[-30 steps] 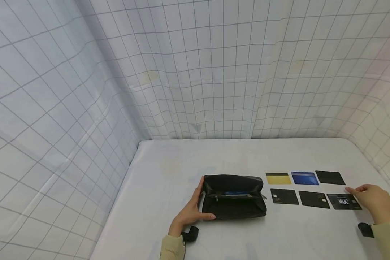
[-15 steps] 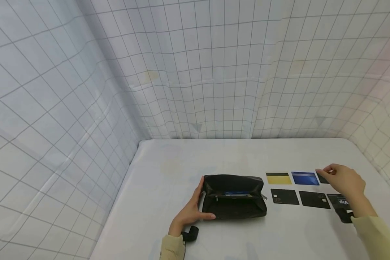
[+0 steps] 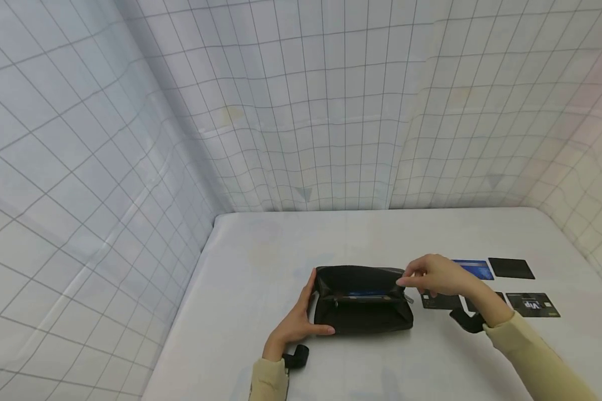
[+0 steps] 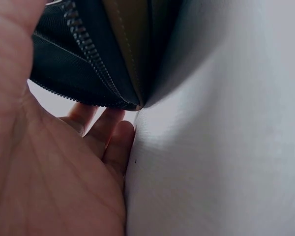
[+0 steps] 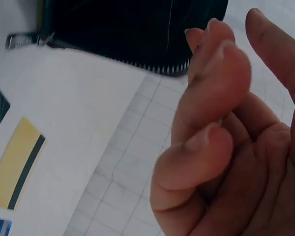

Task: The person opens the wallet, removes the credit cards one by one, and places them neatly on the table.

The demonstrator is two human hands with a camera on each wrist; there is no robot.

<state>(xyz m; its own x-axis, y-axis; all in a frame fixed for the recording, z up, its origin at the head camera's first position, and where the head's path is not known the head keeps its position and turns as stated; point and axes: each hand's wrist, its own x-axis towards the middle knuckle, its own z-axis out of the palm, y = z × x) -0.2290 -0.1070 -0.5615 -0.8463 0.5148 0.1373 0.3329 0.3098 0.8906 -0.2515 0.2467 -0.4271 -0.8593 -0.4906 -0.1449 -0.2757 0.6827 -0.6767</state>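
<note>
A black zip wallet (image 3: 363, 320) lies gaping on the white table, with a blue card edge (image 3: 366, 293) showing inside. My left hand (image 3: 293, 320) holds its left end, thumb along the front and fingers reaching behind; in the left wrist view the zip teeth (image 4: 91, 51) run close above the fingers. At the wallet's right rear corner is my right hand (image 3: 436, 274), fingers loosely bent and nothing held. The right wrist view puts these fingertips (image 5: 214, 32) right at the zipped edge, with the thumb apart. A zip pull (image 5: 23, 41) hangs nearby.
Cards lie in two rows right of the wallet: a blue card (image 3: 476, 269) and a black card (image 3: 511, 268) behind, several dark ones including a VIP card (image 3: 533, 305) in front. A yellow card (image 5: 17, 164) shows in the right wrist view. White gridded curtains (image 3: 331, 139) surround the table.
My right hand has moved left from the rightmost cards, across the rear row, to the wallet's right edge. The left hand and wallet stay in place.
</note>
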